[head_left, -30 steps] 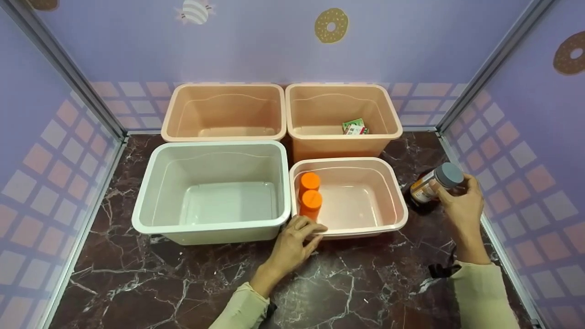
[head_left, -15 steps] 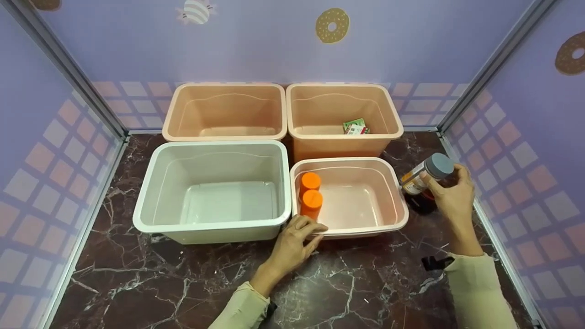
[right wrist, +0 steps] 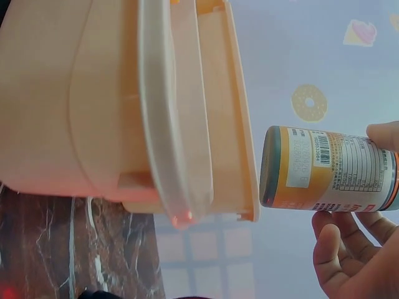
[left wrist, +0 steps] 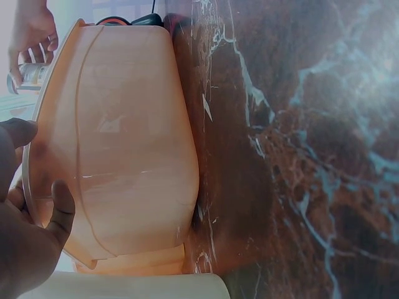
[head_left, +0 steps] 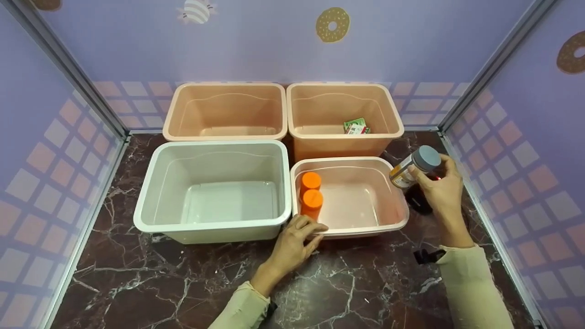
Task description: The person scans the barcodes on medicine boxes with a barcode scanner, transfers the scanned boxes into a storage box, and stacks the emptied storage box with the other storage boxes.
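My right hand [head_left: 441,187] holds a supplement bottle [head_left: 402,173] with a grey lid and a printed orange-and-white label. The bottle leans, raised beside the upper right rim of the small pink bin [head_left: 352,230]; in the right wrist view the bottle [right wrist: 330,168] shows a barcode and a table. My left hand [head_left: 292,242] grips that bin's front left rim, the thumb against the outer wall in the left wrist view. Inside the bin, two bottles with orange caps [head_left: 312,199] stand along the left wall. Their lower parts are partly hidden.
A white bin [head_left: 212,227] stands left of the pink one. Behind are two tan bins; the right tan bin [head_left: 345,137] contains small green and white packets [head_left: 356,126]. A dark object [head_left: 418,201] with red sits under my right hand. Patterned walls enclose the marble table [head_left: 183,283].
My right hand has moved left and away from me with the supplement bottle, lifting it off the dark object towards the pink bin's rim. The left hand has stayed put.
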### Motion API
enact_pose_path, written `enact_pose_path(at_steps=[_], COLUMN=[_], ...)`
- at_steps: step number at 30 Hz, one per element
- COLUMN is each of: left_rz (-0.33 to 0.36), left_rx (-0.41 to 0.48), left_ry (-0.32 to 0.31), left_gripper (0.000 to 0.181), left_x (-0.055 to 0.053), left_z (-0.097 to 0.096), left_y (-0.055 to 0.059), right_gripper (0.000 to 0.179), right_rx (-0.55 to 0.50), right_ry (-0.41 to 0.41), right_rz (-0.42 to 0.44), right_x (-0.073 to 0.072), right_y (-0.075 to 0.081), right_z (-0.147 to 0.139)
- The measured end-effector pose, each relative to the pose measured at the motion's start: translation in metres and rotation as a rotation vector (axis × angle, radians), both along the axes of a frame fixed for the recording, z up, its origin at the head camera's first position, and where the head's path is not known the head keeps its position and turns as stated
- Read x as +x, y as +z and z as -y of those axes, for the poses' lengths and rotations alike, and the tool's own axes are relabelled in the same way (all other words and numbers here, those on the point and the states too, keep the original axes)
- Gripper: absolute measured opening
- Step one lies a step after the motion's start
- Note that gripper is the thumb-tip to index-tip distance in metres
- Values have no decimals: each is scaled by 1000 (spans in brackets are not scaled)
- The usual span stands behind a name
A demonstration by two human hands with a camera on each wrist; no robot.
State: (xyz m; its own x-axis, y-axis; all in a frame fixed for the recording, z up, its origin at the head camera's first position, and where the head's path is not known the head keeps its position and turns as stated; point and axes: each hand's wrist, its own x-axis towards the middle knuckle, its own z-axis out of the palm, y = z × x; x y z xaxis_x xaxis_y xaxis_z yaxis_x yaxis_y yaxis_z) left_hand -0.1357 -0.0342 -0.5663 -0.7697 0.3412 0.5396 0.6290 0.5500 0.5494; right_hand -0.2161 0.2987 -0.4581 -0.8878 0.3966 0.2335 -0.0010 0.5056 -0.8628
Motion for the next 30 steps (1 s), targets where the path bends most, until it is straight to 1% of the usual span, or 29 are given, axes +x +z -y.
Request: enact_pose_path(at_steps=[6, 10, 16, 20, 27, 30], left_rz=[-2, 3, 8, 16, 13, 9], left_rx=[-6, -9, -11, -16, -19, -20], left_ry=[2, 3, 7, 13, 14, 11], left_gripper=[18, 17, 18, 18, 19, 19], left_x=[0, 0, 1, 0, 1, 1], left_z=[1, 1, 0, 1, 1, 1], left_y=[1, 2, 2, 1, 1, 2], right_gripper=[56, 55, 54, 55, 58, 57], right_rx=[14, 25, 7, 32, 57, 44], right_ry=[32, 39, 101, 138, 184, 209], right_rz=[-29, -29, -56, -79, -79, -76], right_x=[-5, -10, -14, -17, -23, -26], right_y=[3, 3, 3, 5, 10, 12], right_z=[11, 20, 34, 43, 58, 63])
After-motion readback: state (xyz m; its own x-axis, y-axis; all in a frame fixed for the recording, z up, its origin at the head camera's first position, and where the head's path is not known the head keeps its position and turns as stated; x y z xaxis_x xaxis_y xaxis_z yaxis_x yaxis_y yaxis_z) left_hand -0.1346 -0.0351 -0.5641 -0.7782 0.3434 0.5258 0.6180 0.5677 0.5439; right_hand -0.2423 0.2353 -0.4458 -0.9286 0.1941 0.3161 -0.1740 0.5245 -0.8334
